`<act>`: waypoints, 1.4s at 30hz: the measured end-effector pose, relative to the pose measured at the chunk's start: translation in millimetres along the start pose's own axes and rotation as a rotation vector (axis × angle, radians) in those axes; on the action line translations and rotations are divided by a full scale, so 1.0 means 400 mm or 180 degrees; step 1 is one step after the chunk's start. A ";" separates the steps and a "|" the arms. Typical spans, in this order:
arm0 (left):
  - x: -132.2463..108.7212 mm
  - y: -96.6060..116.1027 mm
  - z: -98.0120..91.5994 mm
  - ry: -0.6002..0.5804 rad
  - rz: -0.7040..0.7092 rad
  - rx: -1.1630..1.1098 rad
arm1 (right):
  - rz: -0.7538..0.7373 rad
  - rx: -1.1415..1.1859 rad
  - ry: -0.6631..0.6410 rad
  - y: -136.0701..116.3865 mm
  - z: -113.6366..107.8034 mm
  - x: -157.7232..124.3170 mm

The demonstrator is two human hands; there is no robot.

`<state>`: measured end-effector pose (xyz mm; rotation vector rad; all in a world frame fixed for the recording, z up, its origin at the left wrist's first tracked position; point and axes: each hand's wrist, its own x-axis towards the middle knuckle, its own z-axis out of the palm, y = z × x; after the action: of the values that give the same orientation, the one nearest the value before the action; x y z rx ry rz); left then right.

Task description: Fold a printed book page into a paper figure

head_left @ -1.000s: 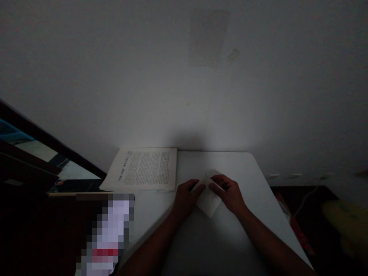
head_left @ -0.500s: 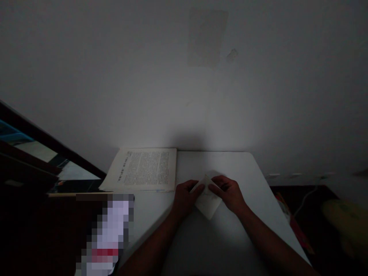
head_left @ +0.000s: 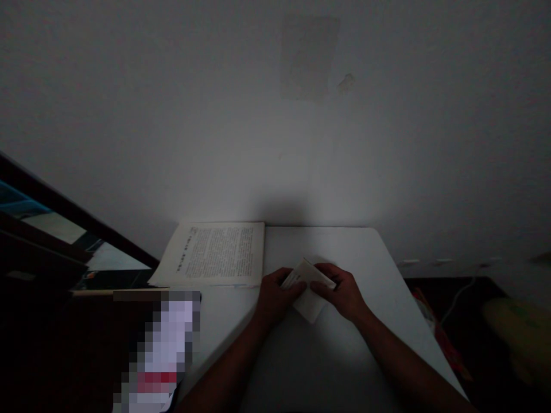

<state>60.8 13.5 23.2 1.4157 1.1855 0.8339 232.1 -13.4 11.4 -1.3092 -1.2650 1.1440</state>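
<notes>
A small piece of folded paper [head_left: 310,310], pale and set cornerwise like a diamond, is held just over the white table [head_left: 344,244]. My left hand [head_left: 275,295] pinches its left side, thumb on the near face and fingers behind. On the other side my right hand [head_left: 340,289] grips it the same way, its thumb close to the left thumb. The upper part of the paper stands up between the hands, with a crease line near the thumbs. The fingertips behind the paper are hidden.
Printed sheets [head_left: 224,252] lie at the table's back left, against the wall [head_left: 215,143]. A blurred-out phone-like object [head_left: 167,338] is at the left edge. To the right, a white cable [head_left: 456,298] runs down beside a yellowish object [head_left: 516,327]. The scene is dim.
Both thumbs have slid slightly down the paper. Its upper part now tilts up and shows more, and the lower corner has risen a little. Both hands keep their hold.
</notes>
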 end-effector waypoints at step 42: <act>0.003 0.000 0.005 0.0008 0.0131 -0.0054 | 0.0004 0.0327 -0.0023 -0.006 0.010 -0.007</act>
<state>63.0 14.1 22.8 1.4297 1.1519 0.8724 228.0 -16.1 13.2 -1.2308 -1.1951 1.1998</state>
